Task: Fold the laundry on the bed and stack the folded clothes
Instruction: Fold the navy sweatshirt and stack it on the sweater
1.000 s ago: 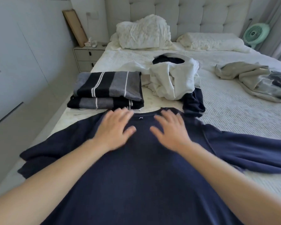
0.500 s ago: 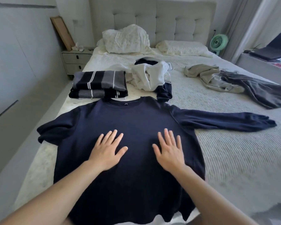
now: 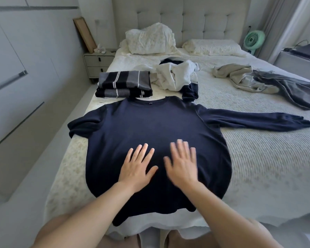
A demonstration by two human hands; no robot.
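Note:
A navy long-sleeved shirt (image 3: 150, 126) lies flat on the bed (image 3: 258, 167), collar away from me, its right sleeve stretched out sideways and its left sleeve bunched at the bed's left edge. My left hand (image 3: 137, 167) rests flat on the shirt's lower middle, fingers spread. Beside it, my right hand (image 3: 182, 166) lies flat on the shirt too, blurred by motion. Behind the collar sits a folded stack of black-and-grey striped clothes (image 3: 124, 85). A white and navy heap of unfolded laundry (image 3: 177, 76) lies next to the stack.
Beige and grey garments (image 3: 268, 83) sprawl on the bed's right side. Pillows (image 3: 211, 47) lean by the tufted headboard. A nightstand (image 3: 98, 63) stands at the far left, a green fan (image 3: 253, 39) at the far right. White wardrobe doors line the left wall.
Both hands have slid down the shirt from the collar toward its hem, smoothing it. The view has pulled back, showing the whole shirt.

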